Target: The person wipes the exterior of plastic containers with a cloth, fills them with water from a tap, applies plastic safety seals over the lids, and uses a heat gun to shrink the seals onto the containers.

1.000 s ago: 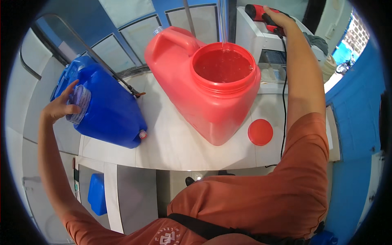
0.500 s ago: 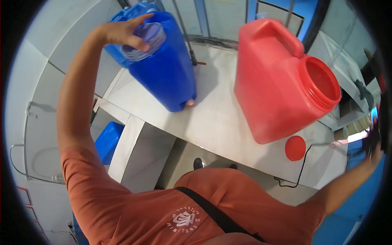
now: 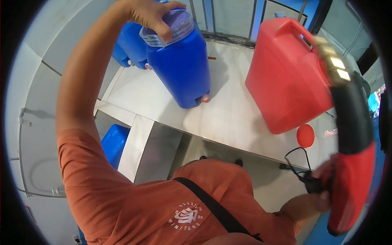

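Observation:
A tall blue plastic water container (image 3: pixel 179 71) with a small white and red tap at its foot stands on the pale counter. A clear plastic seal band (image 3: pixel 181 32) with printing lies round its top. My left hand (image 3: pixel 152 17) spans this band, thumb on the near side and fingers over the far side, gripping it. My right hand (image 3: pixel 325 177), blurred, is closed on the handle of a red and black heat gun (image 3: pixel 354 122). The heat gun's metal nozzle points up beside a big red jerrycan (image 3: pixel 286 77), hiding the jerrycan's mouth.
More blue containers (image 3: pixel 132 43) stand behind, at the left. A red round cap (image 3: pixel 305 136) lies on the counter (image 3: pixel 228 118) in front of the jerrycan. A black cord (image 3: pixel 300 149) hangs near the counter's edge. Another blue container (image 3: pixel 115 143) sits below, at the left.
My right hand has brought the heat gun in from the right rim, before the jerrycan. My left hand stays on the band, now further right in view. The whole view has shifted a little.

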A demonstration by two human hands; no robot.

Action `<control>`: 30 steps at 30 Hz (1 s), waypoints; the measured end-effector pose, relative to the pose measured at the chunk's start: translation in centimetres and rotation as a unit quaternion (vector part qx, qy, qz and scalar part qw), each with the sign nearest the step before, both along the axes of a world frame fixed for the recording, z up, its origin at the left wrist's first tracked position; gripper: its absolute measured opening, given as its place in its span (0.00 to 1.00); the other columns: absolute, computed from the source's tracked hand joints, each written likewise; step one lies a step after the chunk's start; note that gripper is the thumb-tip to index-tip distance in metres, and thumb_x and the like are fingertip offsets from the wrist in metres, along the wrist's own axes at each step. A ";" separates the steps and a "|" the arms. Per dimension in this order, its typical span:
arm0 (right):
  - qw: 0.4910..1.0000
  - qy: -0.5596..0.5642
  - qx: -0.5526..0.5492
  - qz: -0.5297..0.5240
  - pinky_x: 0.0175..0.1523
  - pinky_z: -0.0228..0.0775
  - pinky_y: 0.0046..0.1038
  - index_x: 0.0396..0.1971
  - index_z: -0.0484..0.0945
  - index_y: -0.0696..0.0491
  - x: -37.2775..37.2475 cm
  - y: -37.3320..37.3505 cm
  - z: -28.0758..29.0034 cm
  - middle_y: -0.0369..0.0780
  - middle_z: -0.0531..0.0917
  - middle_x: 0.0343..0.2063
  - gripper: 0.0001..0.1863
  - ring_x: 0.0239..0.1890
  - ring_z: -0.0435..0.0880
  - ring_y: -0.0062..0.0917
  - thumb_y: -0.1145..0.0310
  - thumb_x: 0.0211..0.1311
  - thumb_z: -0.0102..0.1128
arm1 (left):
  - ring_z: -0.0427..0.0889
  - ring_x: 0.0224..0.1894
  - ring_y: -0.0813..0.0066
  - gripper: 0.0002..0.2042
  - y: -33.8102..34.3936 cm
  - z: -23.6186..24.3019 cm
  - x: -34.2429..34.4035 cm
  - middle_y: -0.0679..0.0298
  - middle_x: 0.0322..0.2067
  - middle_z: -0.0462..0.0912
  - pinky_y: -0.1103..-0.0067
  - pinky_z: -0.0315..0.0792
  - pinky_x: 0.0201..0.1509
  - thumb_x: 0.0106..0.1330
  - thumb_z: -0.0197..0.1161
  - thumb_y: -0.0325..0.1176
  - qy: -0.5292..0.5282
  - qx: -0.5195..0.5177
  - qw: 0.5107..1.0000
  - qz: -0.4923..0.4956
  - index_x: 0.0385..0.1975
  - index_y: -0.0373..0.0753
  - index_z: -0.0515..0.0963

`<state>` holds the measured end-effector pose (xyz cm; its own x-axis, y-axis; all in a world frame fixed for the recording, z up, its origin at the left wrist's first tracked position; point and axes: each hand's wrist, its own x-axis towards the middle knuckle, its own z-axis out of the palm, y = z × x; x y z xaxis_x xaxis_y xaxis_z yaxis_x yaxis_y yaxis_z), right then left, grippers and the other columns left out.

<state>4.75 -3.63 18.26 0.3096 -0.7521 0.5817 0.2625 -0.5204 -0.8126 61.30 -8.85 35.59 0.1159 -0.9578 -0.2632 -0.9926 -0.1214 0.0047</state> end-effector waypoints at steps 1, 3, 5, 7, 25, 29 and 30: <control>0.999 0.021 0.026 0.010 0.45 0.64 0.29 0.57 0.61 0.62 2.3 0.3 -0.3 0.44 0.71 0.45 0.36 0.43 0.71 0.27 0.56 0.56 0.66 | 0.69 0.67 0.34 0.63 0.0 -0.2 0.3 0.40 0.65 0.68 0.49 0.68 0.70 0.30 0.74 0.50 0.008 -0.005 1.000 -0.002 0.76 0.51 0.49; 0.992 0.079 0.079 0.054 0.45 0.65 0.29 0.54 0.63 0.61 7.7 0.1 -1.2 0.43 0.72 0.43 0.33 0.42 0.72 0.27 0.57 0.56 0.66 | 0.69 0.66 0.34 0.63 0.9 -0.5 0.9 0.39 0.65 0.68 0.50 0.68 0.69 0.30 0.74 0.50 0.014 -0.008 1.000 0.009 0.76 0.51 0.50; 0.985 0.133 0.101 0.036 0.44 0.66 0.29 0.52 0.65 0.60 10.5 1.5 -0.1 0.42 0.73 0.41 0.30 0.40 0.73 0.26 0.57 0.56 0.66 | 0.70 0.66 0.34 0.62 -1.0 0.4 -0.8 0.39 0.65 0.68 0.50 0.69 0.68 0.30 0.75 0.49 0.065 0.001 0.997 -0.028 0.76 0.52 0.50; 0.975 0.166 0.116 0.087 0.44 0.66 0.29 0.49 0.67 0.60 14.0 0.1 -1.2 0.41 0.75 0.39 0.28 0.39 0.73 0.26 0.58 0.56 0.66 | 0.70 0.66 0.35 0.62 0.6 -0.3 0.5 0.40 0.65 0.68 0.50 0.69 0.68 0.31 0.75 0.48 0.047 -0.002 0.999 0.004 0.76 0.51 0.50; 0.978 0.042 0.110 0.174 0.40 0.75 0.27 0.37 0.82 0.56 19.4 -3.4 -1.9 0.35 0.83 0.31 0.06 0.34 0.81 0.20 0.73 0.61 0.65 | 0.71 0.65 0.37 0.62 0.0 0.0 1.0 0.41 0.66 0.67 0.53 0.69 0.69 0.34 0.76 0.55 0.038 -0.015 0.999 -0.005 0.76 0.51 0.50; 0.948 0.019 0.236 0.213 0.40 0.74 0.26 0.36 0.80 0.56 18.7 -4.5 -2.2 0.37 0.83 0.31 0.07 0.34 0.80 0.19 0.76 0.57 0.63 | 0.69 0.67 0.38 0.63 -0.2 -0.8 2.1 0.43 0.67 0.65 0.52 0.65 0.71 0.34 0.76 0.58 0.008 -0.062 0.997 -0.035 0.76 0.54 0.50; 0.951 0.030 0.218 0.216 0.41 0.74 0.26 0.37 0.80 0.56 18.8 -4.2 -2.0 0.37 0.83 0.30 0.07 0.34 0.80 0.19 0.75 0.57 0.63 | 0.69 0.67 0.38 0.63 -0.3 -0.9 2.4 0.43 0.67 0.65 0.52 0.65 0.71 0.34 0.76 0.58 0.008 -0.063 0.997 -0.033 0.76 0.54 0.50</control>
